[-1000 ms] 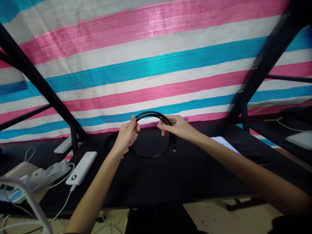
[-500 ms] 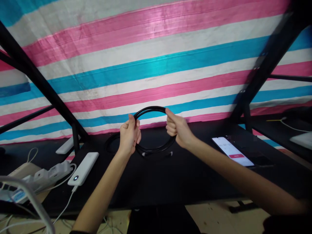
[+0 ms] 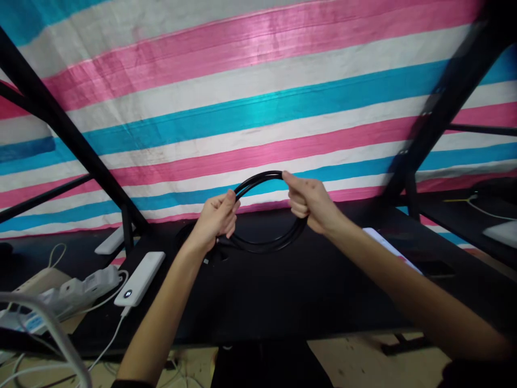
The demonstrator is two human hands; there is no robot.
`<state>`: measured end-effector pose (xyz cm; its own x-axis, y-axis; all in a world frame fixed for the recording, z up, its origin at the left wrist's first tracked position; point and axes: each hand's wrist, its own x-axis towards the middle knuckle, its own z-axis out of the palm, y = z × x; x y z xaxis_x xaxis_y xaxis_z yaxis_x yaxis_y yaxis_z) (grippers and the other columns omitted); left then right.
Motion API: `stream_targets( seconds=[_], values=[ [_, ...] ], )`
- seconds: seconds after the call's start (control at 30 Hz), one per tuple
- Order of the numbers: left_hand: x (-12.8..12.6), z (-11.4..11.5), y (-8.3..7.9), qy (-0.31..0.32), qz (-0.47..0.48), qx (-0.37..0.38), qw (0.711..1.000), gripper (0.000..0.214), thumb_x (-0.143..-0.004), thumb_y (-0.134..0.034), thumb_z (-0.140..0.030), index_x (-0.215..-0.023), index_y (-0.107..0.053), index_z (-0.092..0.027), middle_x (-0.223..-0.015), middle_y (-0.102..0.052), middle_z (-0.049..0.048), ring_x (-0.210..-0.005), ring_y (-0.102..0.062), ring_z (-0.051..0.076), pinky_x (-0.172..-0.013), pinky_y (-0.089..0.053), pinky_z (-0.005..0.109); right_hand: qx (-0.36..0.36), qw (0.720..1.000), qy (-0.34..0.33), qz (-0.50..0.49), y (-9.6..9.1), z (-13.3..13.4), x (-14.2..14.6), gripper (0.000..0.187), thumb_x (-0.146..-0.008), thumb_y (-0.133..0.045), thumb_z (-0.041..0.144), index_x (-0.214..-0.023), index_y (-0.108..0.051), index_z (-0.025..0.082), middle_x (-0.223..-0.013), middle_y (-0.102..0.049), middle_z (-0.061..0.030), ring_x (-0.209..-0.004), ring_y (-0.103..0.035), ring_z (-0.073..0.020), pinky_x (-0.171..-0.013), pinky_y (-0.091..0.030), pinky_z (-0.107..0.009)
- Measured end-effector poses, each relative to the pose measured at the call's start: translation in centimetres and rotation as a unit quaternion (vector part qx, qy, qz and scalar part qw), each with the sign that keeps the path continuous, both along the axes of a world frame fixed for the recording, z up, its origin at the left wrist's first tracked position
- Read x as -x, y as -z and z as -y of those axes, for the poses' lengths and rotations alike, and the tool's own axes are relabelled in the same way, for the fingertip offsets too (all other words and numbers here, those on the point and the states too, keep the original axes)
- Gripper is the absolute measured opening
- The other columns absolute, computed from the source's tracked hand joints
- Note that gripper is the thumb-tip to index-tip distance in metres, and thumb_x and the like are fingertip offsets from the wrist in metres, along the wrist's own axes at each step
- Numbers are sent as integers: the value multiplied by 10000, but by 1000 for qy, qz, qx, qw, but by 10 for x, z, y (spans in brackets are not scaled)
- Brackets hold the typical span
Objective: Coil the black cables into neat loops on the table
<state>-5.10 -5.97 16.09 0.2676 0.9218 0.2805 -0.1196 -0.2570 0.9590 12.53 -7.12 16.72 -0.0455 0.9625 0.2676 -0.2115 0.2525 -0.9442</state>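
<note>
Striped sheet (image 3: pixel 258 113) behind, black counter (image 3: pixel 283 302) below, coiled cable (image 3: pixel 252 181) in two hands

The sheet, in pink, blue and white bands, fills the room's far side. In front of it the dark counter runs across, with a slanting black metal frame (image 3: pixel 68 129) at its left and a second one at its right. Pale floor (image 3: pixel 351 361) shows beneath the near edge. At the left lies a white power strip (image 3: pixel 95 283) with plugs in it; nearer the middle a white power bank (image 3: pixel 141 277) rests on the counter, a thin white cord (image 3: pixel 109 345) running from its lower end. A phone (image 3: pixel 388 248) lies at the right, partly behind the person's forearm.

The coiled cable is raised above the counter between the hands. The left hand (image 3: pixel 218 215) has its grip closed around the coil's left side; the right hand (image 3: pixel 311 202) grasps the right side, fingers curled.

Compared with a second ago, the coil and the right hand are higher and farther right, and a plug (image 3: pixel 206 261) now shows below the left hand.
</note>
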Motion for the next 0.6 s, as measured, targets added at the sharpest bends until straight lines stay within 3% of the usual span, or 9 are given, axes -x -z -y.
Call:
stream_targets(
  seconds=[0.1,0.17,0.23,0.33,0.4,0.5,0.6],
  values=[
    [-4,0,5,-96,71,-21,993,528,-691,-589,-658,-529,-395,-195,-322,-208,-110,-240,-167,30,-267,-141,179,13,995,-10,-98,19,-1,4,626,-633,-730,526,-523,-190,227,-417,-105,128,-346,-76,-17,-345,-40,-224],
    [-3,-2,5,-112,52,1,992,527,-712,-590,-633,-512,-374,-196,-329,-210,-103,-242,-165,28,-268,-95,187,12,997,-58,-56,24,-2,3,578,-652,-727,490,-518,-234,219,-413,-140,125,-348,-111,-18,-354,-82,-216],
    [0,-3,2,-67,-1,36,997,529,-726,-583,-622,-501,-356,-200,-329,-206,-99,-239,-157,29,-272,-71,197,-15,994,-95,60,20,-3,0,449,-686,-711,441,-530,-367,198,-410,-244,106,-358,-216,-32,-379,-160,-215],
    [3,-5,-3,-10,-83,53,995,524,-734,-578,-617,-490,-372,-201,-321,-213,-92,-239,-154,27,-288,-52,206,-94,967,-58,229,3,-3,-3,271,-716,-682,393,-654,-569,155,-525,-462,42,-475,-403,-65,-461,-272,-221],
    [4,-5,-6,14,-122,35,992,504,-736,-579,-611,-500,-424,-193,-325,-237,-86,-248,-159,24,-302,-43,209,-125,945,-52,297,-8,-2,-4,243,-708,-683,384,-716,-626,148,-613,-523,23,-542,-443,-73,-499,-297,-220],
    [7,-2,-8,107,-162,22,981,417,-729,-636,-537,-555,-485,-189,-343,-273,-90,-268,-201,26,-313,-114,195,-114,930,-72,342,-18,-1,-8,295,-694,-695,420,-643,-597,147,-528,-455,45,-468,-385,-54,-451,-249,-218],
    [15,1,-10,181,-184,31,966,396,-714,-699,-389,-539,-401,-197,-365,-309,-98,-302,-311,33,-439,-379,200,-69,942,-42,325,-20,-2,-19,398,-731,-662,474,-544,-503,161,-395,-332,74,-361,-297,-40,-390,-181,-227]
  ],
)
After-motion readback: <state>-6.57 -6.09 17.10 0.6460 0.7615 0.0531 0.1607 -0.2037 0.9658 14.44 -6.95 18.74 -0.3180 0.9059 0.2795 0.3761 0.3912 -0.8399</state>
